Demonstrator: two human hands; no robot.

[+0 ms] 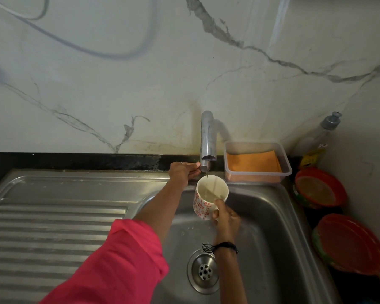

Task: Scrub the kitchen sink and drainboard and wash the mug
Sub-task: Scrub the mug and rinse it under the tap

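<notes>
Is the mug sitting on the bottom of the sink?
No, the right hand holds the mug up in the air under the tap, above the sink floor.

- Mug point(207, 199): white w/ red flower print, I see it upright over the basin, thin water stream falling in.
- Steel sink point(272, 238): wet, round drain at the bottom.
- Drainboard point(53, 220): ribbed, left of basin.

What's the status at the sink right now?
Left hand on tap handle. Right hand holding mug under thin stream. Nothing in the way.
</notes>
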